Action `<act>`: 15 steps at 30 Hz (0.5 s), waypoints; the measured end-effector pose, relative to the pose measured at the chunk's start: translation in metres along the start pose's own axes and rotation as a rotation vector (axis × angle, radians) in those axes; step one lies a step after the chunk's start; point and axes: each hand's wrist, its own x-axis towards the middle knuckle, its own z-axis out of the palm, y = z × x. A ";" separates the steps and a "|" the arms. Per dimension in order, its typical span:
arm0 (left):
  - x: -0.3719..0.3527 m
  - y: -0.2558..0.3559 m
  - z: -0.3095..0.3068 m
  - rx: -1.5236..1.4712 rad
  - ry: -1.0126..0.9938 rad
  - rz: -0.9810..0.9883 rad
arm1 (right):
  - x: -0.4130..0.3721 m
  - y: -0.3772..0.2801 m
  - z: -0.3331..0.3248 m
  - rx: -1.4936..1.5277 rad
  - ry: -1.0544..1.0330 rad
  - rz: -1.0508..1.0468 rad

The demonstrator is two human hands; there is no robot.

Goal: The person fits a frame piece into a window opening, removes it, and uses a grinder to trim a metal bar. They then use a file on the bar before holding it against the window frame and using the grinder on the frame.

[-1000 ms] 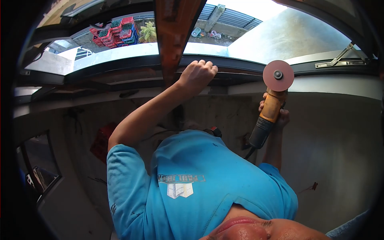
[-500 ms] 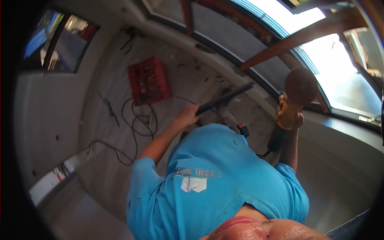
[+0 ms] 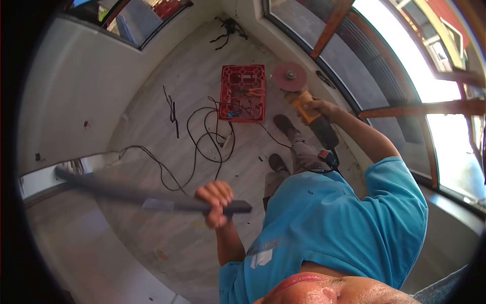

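Observation:
My left hand point(image 3: 216, 202) is closed around a long dark grey bar point(image 3: 177, 201) near one end. A light label shows on the bar, and its far end is blurred, stretching left toward the wall. My right hand point(image 3: 319, 109) grips a yellow and black angle grinder point(image 3: 306, 105) by its body. The grinder's reddish disc point(image 3: 289, 76) faces up, with the metal nut at its centre visible. Its black cord runs down by my hip.
A red crate point(image 3: 243, 93) with tools inside stands on the floor. Looped black cable point(image 3: 202, 137) and thin dark strips point(image 3: 173, 114) lie left of it. A dark tangled item point(image 3: 230, 31) is in the far corner. Wood-framed windows point(image 3: 422, 109) line the right.
The bar has swung from pointing up and right to pointing left, with my left hand lower. My right hand has moved the grinder away from the window, toward the crate. The view has turned.

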 end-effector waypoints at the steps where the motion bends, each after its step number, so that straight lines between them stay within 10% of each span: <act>1: -0.008 -0.003 0.029 -0.046 -0.034 0.077 | 0.020 0.009 -0.012 -0.021 -0.023 0.015; 10: 0.090 -0.087 0.140 -0.179 -0.126 0.610 | 0.268 0.041 -0.126 -0.450 -0.150 0.221; 13: 0.170 -0.058 0.116 -0.305 0.593 0.786 | 0.363 0.018 -0.124 -0.528 -0.028 0.389; 15: 0.203 -0.062 0.117 -1.688 0.693 1.011 | 0.407 0.007 -0.136 -0.545 -0.050 0.571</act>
